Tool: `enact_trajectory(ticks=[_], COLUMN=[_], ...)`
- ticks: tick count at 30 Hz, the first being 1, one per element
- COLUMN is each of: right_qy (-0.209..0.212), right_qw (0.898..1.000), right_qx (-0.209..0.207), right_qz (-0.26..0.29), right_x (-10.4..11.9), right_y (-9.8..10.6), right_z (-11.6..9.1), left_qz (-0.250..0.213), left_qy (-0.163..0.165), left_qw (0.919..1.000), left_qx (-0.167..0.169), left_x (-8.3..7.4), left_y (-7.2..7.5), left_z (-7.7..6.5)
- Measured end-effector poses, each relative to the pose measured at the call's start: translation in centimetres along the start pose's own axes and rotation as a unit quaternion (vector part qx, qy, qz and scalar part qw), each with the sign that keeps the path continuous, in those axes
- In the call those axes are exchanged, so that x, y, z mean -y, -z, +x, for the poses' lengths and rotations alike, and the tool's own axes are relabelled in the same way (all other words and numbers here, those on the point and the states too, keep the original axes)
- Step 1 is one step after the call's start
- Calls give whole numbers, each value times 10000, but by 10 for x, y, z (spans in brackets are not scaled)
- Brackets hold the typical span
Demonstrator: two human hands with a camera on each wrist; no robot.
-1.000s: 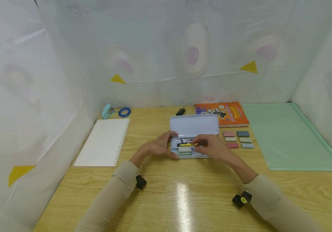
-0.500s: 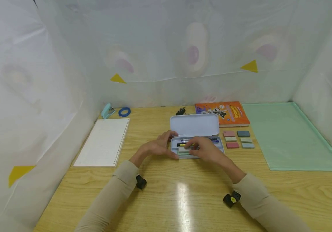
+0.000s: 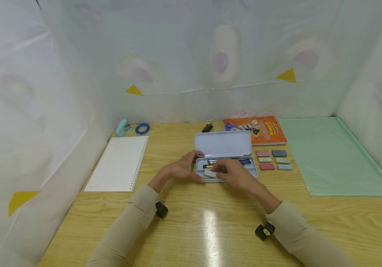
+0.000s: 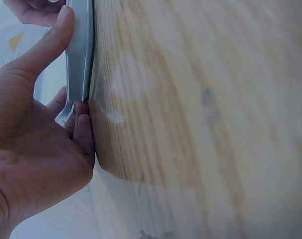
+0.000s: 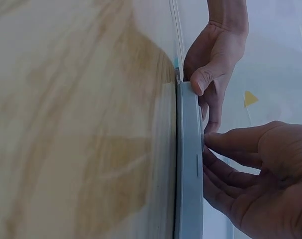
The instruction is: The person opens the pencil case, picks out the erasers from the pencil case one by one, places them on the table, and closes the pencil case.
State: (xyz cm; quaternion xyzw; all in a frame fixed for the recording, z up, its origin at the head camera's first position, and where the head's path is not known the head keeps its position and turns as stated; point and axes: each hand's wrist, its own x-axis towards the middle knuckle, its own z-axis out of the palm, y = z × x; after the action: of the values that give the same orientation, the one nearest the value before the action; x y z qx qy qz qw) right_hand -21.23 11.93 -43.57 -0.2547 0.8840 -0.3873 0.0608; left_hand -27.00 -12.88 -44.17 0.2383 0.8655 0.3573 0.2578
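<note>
A pale blue metal pencil case (image 3: 223, 144) lies with its lid up on the table. My left hand (image 3: 185, 168) holds its left end, thumb on the front edge and fingers around the back corner. The left wrist view shows that thumb on the rim of the case (image 4: 80, 59). Inside the tray, my right hand (image 3: 236, 175) pinches a white eraser (image 3: 210, 174), which sits tilted at the front left compartment. Behind it lie a yellow-and-black pen (image 3: 206, 167) and blue pens (image 3: 246, 162). The case wall hides most of the eraser in the right wrist view.
Several erasers (image 3: 267, 167) stand in two columns right of the case. An orange book (image 3: 268, 130) and a black binder clip (image 3: 207, 128) lie behind it. A green sheet (image 3: 344, 159) is at right; a notepad (image 3: 119, 163), small stapler (image 3: 121, 128) and blue ring (image 3: 142, 129) at left.
My right hand has moved left from over the yellow pen to the white eraser and now pinches it, tilting it. The left hand stays on the case.
</note>
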Motion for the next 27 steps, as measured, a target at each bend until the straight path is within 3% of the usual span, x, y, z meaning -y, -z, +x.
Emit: enact_trajectory(ticks=[13, 27], right_qy=[248, -154], right_qw=[9989, 9994], right_qx=[-205, -292], right_qz=[-327, -35], right_x=[6, 11], right_y=[-5, -7], right_z=[-1, -2], left_qz=[43, -62], left_qy=[46, -58], left_qw=[10000, 10000], left_qx=[-17, -6], left_x=[1, 2], left_y=[0, 0], left_z=[1, 1])
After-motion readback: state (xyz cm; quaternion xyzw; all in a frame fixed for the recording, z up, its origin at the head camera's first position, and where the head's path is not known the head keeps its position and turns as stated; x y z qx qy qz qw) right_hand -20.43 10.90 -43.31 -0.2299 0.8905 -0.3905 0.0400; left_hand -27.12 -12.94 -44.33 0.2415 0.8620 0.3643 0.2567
